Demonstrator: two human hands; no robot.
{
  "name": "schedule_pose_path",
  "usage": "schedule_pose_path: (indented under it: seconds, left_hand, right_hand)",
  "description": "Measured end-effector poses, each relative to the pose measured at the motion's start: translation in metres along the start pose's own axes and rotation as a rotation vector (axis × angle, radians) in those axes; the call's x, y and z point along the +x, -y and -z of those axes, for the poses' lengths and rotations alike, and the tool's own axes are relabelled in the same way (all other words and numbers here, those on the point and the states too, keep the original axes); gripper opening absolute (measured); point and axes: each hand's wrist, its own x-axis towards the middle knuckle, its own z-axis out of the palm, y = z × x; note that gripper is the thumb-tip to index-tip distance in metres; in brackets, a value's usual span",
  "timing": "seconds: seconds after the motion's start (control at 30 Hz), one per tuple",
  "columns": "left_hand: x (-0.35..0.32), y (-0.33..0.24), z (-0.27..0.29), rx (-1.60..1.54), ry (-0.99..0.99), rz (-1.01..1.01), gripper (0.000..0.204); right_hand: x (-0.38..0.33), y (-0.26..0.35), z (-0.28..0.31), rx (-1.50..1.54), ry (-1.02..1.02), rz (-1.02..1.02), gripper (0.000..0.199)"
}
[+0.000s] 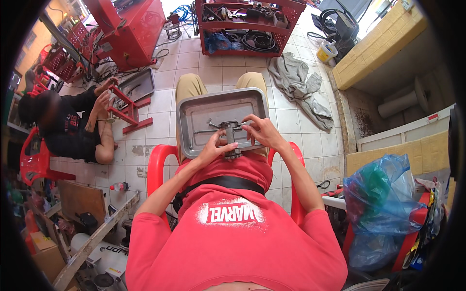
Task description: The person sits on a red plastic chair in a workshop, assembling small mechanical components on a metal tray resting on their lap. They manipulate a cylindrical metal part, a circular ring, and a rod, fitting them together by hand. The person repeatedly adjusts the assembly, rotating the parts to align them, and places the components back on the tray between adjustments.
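Left hand (213, 148) and right hand (258, 131) grip a heavy, stiff metal part (230, 137) over the steel tray (194, 109); hold its cylindrical body.

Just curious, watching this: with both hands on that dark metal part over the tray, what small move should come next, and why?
Probably a small steadying grip by the left hand while the right hand works its top: the dark cylindrical metal part stands upright over the shallow rectangular steel tray on the lap, both hands touching it.
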Motion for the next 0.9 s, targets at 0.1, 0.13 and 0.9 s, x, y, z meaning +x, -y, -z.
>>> schedule_pose_path:
  seconds: [0.1, 0.13, 0.9]
  left_hand:
    - [-0.002, 0.001, 0.0, 0.145, -0.022, -0.011, 0.063]
    - [-0.002, 0.0, 0.0, 0.11, -0.019, -0.003, 0.063]
    - [-0.002, -0.002, -0.001, 0.03, -0.019, 0.046, 0.066]
  right_hand:
    - [0.001, -0.004, 0.002, -0.024, 0.025, -0.039, 0.025]
    - [0.0, 0.003, -0.002, 0.01, -0.013, -0.022, 0.026]
    - [-0.002, 0.009, 0.0, -0.034, -0.07, -0.045, 0.029]
